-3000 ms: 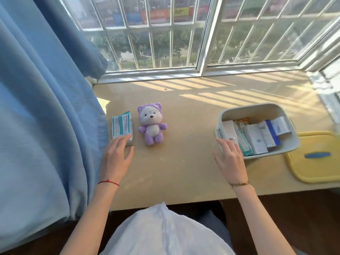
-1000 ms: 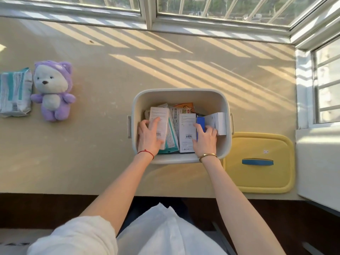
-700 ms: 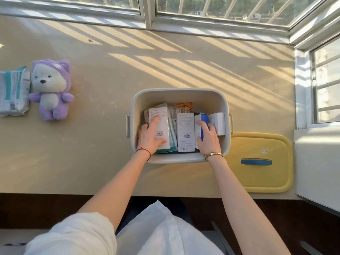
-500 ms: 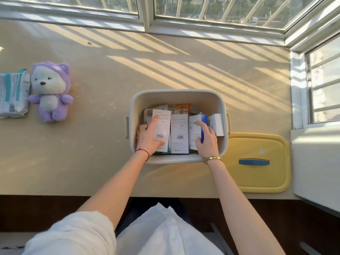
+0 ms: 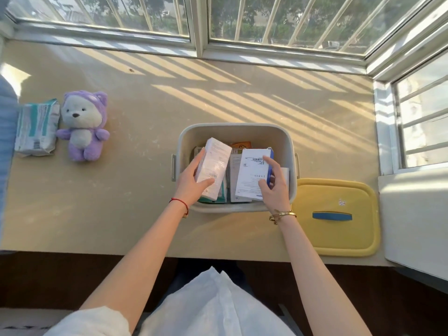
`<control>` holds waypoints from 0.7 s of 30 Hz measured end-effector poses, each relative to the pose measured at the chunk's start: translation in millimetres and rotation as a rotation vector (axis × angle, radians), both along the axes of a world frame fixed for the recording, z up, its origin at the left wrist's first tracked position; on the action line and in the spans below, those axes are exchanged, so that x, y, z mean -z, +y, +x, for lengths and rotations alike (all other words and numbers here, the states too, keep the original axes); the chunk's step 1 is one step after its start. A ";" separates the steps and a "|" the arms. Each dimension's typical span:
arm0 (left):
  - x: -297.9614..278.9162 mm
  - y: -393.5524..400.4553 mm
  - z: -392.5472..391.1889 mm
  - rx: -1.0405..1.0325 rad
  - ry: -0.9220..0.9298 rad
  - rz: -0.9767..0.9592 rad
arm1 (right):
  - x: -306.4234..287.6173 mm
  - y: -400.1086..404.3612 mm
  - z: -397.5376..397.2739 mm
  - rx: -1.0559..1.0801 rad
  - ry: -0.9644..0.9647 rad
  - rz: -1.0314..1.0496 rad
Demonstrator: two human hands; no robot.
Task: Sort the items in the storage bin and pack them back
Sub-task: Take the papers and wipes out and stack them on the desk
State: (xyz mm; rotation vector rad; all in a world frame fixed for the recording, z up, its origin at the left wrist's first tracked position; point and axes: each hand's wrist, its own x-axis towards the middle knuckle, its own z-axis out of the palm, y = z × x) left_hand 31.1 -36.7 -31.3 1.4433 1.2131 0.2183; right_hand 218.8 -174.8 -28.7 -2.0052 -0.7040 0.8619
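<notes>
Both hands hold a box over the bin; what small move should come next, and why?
Probably lift both boxes clear and set them on the bare table. The left hand grips a white box, the right hand a white-and-blue box, both raised above the still-full bin.

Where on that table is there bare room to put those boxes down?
Widest free patch: between the purple bear and the bin. Also open: the sunlit strip between bin and window sill. Crowded: inside the bin, and right of it, where the yellow lid lies.
</notes>
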 end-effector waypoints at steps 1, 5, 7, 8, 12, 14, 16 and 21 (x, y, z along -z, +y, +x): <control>-7.6 -2.0 -4.1 -0.018 -0.033 0.000 | -6.9 -1.0 -2.7 -0.002 0.017 0.019; -38.2 -10.0 -28.2 -0.028 -0.120 0.029 | -34.2 -4.3 -16.0 -0.022 0.050 0.078; -52.4 -13.0 -44.5 -0.024 -0.141 0.039 | -47.2 -5.3 -25.3 -0.036 0.072 0.094; -58.1 -14.7 -53.3 -0.027 -0.150 0.050 | -53.5 -5.2 -30.5 -0.046 0.080 0.103; -81.7 -22.4 -91.2 -0.086 -0.181 0.070 | -77.1 -0.8 -56.0 -0.110 0.095 0.130; -92.7 -24.4 -111.5 -0.123 -0.197 0.078 | -86.3 3.2 -70.8 -0.147 0.106 0.149; -101.0 -23.6 -132.2 -0.153 -0.211 0.098 | -93.9 8.6 -86.1 -0.183 0.109 0.165; -113.1 -10.4 -187.2 -0.235 -0.238 0.140 | -108.8 32.6 -134.6 -0.253 0.145 0.164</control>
